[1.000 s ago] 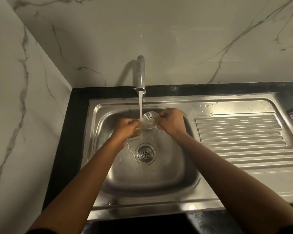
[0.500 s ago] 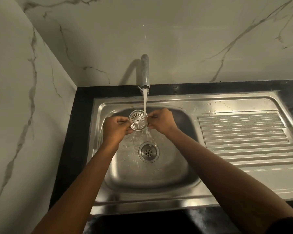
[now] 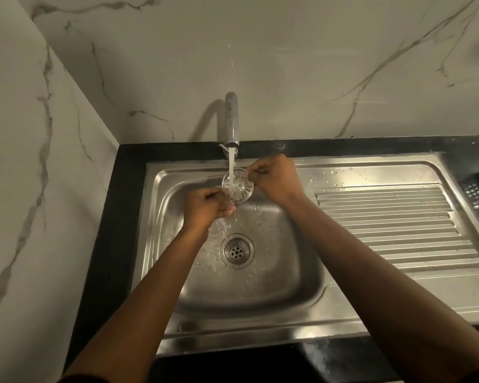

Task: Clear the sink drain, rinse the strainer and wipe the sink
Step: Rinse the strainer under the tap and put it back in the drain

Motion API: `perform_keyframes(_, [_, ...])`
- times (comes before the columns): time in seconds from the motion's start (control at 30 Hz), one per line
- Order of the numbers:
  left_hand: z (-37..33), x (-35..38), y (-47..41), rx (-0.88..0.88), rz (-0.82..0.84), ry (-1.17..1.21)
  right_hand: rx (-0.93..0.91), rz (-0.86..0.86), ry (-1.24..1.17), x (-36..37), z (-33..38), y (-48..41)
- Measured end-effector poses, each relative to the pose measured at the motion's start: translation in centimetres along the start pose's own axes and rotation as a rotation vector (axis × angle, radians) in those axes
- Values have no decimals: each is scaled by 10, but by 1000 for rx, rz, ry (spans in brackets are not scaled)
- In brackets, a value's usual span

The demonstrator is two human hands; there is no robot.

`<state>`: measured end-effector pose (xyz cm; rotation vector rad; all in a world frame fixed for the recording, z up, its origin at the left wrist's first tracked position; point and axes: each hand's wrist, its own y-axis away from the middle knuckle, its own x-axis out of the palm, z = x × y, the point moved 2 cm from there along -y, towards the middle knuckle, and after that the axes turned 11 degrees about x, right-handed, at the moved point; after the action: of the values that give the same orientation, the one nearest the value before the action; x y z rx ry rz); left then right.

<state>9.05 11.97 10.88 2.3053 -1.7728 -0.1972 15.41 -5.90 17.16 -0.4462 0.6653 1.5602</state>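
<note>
Rinse step | strainer (image 3: 237, 184) upper centre under tap (image 3: 231, 120) stream | left hand (image 3: 208, 207), right hand (image 3: 274, 176) both pinching its rim | risk: wet rim slips, drops toward open drain (image 3: 236, 251); spray over sink (image 3: 302, 308) edge

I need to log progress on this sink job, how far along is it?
Done: the strainer is out of the drain. In hand: the left hand and right hand hold it under the faucet stream, rinsing. Left: refitting it and wiping the sink, which is wet; no cloth shows.
</note>
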Motion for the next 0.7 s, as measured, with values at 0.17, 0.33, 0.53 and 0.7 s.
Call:
perform_keyframes(0.17, [-14,-1,5,141,21,-119,174,43,-76,8,-34,7])
perform_keyframes(0.33, [-15,-21,14,260,5,-247,256,158,-167,37,-36,12])
perform_keyframes(0.53, [1,-46,19,150,-115,-179,130,199,-113,44,-7,4])
perform_keyframes(0.7, [3,-38,17,86,-85,-133,23,145,-34,33,6,-2])
